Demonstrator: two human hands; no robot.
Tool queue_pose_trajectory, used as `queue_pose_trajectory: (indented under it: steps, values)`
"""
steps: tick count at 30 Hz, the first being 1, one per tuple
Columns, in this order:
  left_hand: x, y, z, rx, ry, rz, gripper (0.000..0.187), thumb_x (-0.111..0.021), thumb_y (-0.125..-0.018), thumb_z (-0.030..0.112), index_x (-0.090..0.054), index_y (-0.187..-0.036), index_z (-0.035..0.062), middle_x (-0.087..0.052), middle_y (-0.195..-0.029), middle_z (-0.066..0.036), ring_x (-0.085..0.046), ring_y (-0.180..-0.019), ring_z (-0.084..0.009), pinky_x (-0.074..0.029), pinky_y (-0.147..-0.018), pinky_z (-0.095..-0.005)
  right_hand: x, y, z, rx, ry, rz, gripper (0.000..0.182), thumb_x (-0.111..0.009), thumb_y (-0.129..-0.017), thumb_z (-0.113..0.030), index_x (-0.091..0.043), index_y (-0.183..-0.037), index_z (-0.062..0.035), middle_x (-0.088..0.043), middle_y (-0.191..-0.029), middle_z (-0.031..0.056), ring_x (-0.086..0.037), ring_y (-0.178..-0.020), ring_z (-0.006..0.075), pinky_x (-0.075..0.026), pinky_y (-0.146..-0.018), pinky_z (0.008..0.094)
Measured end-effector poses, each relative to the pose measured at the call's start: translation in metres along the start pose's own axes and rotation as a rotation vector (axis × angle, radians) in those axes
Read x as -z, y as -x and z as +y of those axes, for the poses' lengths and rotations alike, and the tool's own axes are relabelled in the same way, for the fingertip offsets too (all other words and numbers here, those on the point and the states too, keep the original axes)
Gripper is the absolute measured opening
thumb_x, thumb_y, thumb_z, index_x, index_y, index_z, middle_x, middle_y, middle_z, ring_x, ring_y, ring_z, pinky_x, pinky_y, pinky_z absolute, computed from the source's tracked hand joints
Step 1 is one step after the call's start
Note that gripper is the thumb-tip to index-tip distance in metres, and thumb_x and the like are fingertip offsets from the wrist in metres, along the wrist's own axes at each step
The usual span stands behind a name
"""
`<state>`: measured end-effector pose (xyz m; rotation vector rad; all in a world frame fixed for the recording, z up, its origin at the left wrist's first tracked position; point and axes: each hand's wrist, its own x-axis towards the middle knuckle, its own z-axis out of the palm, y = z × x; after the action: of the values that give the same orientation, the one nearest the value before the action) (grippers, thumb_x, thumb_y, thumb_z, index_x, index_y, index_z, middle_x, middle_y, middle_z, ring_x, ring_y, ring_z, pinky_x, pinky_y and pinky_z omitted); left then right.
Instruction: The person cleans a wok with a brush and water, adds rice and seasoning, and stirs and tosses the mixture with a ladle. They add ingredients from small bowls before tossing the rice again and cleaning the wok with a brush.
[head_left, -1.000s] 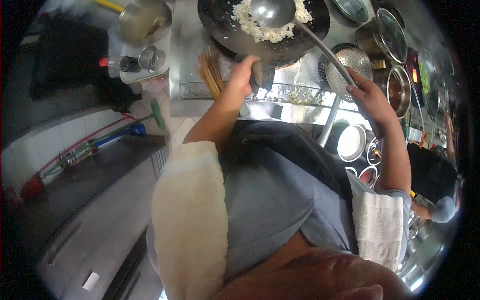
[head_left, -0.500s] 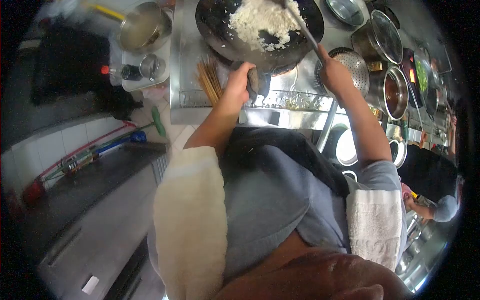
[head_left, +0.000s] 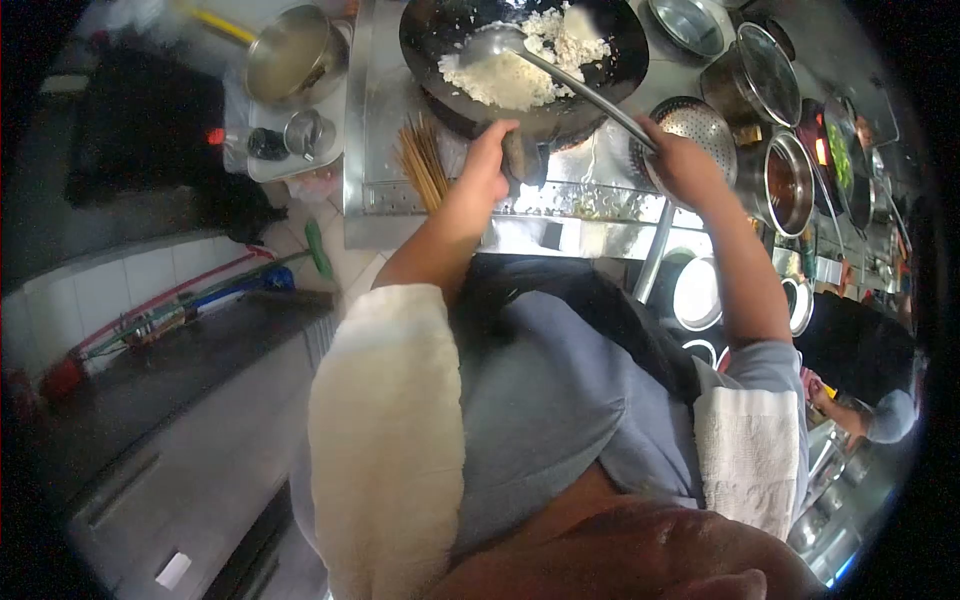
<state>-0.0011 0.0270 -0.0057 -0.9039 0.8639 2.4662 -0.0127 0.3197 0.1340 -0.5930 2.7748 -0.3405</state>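
Now our right hand (head_left: 685, 165), gripping the ladle (head_left: 545, 70), had drawn back, its bowl sunk under the rice (head_left: 520, 70); our left hand (head_left: 487, 165) clenched the wok (head_left: 440, 40) handle.

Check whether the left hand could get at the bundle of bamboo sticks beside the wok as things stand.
Probably yes, once freed: the left hand grips the wok handle, and the bamboo sticks lie just beside it on the steel counter, with nothing between.
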Motion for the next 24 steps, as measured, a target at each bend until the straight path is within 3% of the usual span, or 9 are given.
queue_pose_trajectory:
  steps: [4, 6, 9, 11, 14, 16, 18, 21, 24]
  values:
    - [-0.011, 0.016, 0.004, -0.036, -0.179, 0.023, 0.023, -0.063, -0.086, 0.02, -0.065, -0.1, 0.0021, -0.068, -0.088, -0.012, -0.066, -0.078, -0.0238, -0.054, -0.071, -0.0399, 0.035, 0.071, -0.017, -0.08, -0.079, 0.033, 0.065, -0.057, -0.086, -0.007, -0.037, -0.146, -0.0227, -0.064, -0.103, 0.0275, -0.063, -0.095, 0.0437, -0.049, -0.081, 0.0507]
    - [-0.027, 0.073, 0.002, -0.023, -0.229, 0.042, 0.022, -0.062, -0.086, 0.019, -0.065, -0.099, 0.0019, -0.067, -0.086, -0.011, -0.066, -0.076, -0.0229, -0.054, -0.07, -0.0391, 0.07, 0.107, -0.048, -0.161, -0.099, -0.111, 0.072, -0.059, -0.085, -0.006, -0.034, -0.148, -0.0265, -0.064, -0.101, 0.028, -0.063, -0.095, 0.0441, -0.048, -0.081, 0.0509]
    - [-0.018, 0.098, -0.026, -0.051, -0.105, 0.079, 0.018, -0.056, -0.089, 0.018, -0.065, -0.085, 0.0033, -0.062, -0.074, -0.006, -0.063, -0.066, -0.0189, -0.049, -0.059, -0.0352, 0.12, 0.15, -0.078, -0.195, -0.174, -0.294, 0.072, -0.06, -0.085, -0.009, -0.032, -0.15, -0.015, -0.064, -0.095, 0.0261, -0.063, -0.092, 0.0421, -0.047, -0.081, 0.0473]
    - [-0.026, 0.103, -0.028, -0.066, -0.009, 0.128, 0.02, -0.054, -0.09, 0.019, -0.064, -0.079, 0.0041, -0.06, -0.07, -0.005, -0.061, -0.062, -0.0182, -0.047, -0.054, -0.0347, 0.121, 0.158, -0.084, -0.138, -0.101, -0.401, 0.074, -0.06, -0.084, -0.008, -0.031, -0.151, -0.0167, -0.065, -0.094, 0.0268, -0.063, -0.09, 0.0422, -0.047, -0.082, 0.0465]
    - [-0.032, 0.105, -0.007, -0.172, -0.358, 0.0, 0.018, -0.057, -0.086, 0.016, -0.061, -0.072, 0.0054, -0.055, -0.063, -0.003, -0.054, -0.057, -0.0156, -0.038, -0.049, -0.0367, 0.067, 0.118, -0.085, -0.232, -0.104, -0.307, 0.074, -0.059, -0.082, -0.007, -0.032, -0.15, -0.0185, -0.064, -0.1, 0.0286, -0.063, -0.092, 0.0435, -0.048, -0.083, 0.0456]
    - [-0.011, 0.079, -0.015, -0.074, -0.205, 0.008, 0.016, -0.059, -0.085, 0.016, -0.062, -0.075, 0.0045, -0.056, -0.067, -0.004, -0.056, -0.06, -0.0159, -0.042, -0.051, -0.0365, -0.001, 0.085, -0.066, -0.196, -0.13, -0.106, 0.068, -0.058, -0.086, -0.008, -0.033, -0.149, -0.0174, -0.063, -0.109, 0.0281, -0.062, -0.094, 0.0433, -0.048, -0.081, 0.047]
    - [0.021, 0.092, -0.045, -0.064, -0.204, 0.057, 0.025, -0.051, -0.093, 0.025, -0.063, -0.092, 0.0037, -0.065, -0.09, -0.012, -0.065, -0.077, -0.0214, -0.053, -0.068, -0.0349, -0.036, 0.078, -0.061, -0.107, -0.071, 0.056, 0.064, -0.055, -0.089, -0.008, -0.032, -0.148, -0.0134, -0.064, -0.097, 0.0267, -0.062, -0.088, 0.046, -0.05, -0.078, 0.0521]
    - [0.053, 0.104, -0.07, -0.558, -0.755, -0.04, 0.022, -0.055, -0.09, 0.025, -0.065, -0.1, 0.0077, -0.067, -0.098, -0.016, -0.066, -0.09, -0.0253, -0.049, -0.084, -0.0394, -0.006, 0.104, -0.071, -0.116, -0.281, 0.117, 0.067, -0.059, -0.089, -0.008, -0.032, -0.149, -0.0181, -0.062, -0.109, 0.0276, -0.061, -0.097, 0.0459, -0.05, -0.084, 0.0496]
    - [0.01, 0.096, -0.039, -0.043, -0.227, 0.031, 0.025, -0.052, -0.091, 0.023, -0.063, -0.088, 0.0014, -0.066, -0.085, -0.012, -0.066, -0.076, -0.0248, -0.055, -0.069, -0.0396, 0.048, 0.129, -0.075, -0.158, -0.314, 0.008, 0.066, -0.063, -0.086, -0.007, -0.039, -0.146, -0.0212, -0.064, -0.114, 0.0248, -0.061, -0.105, 0.0423, -0.049, -0.088, 0.0471]
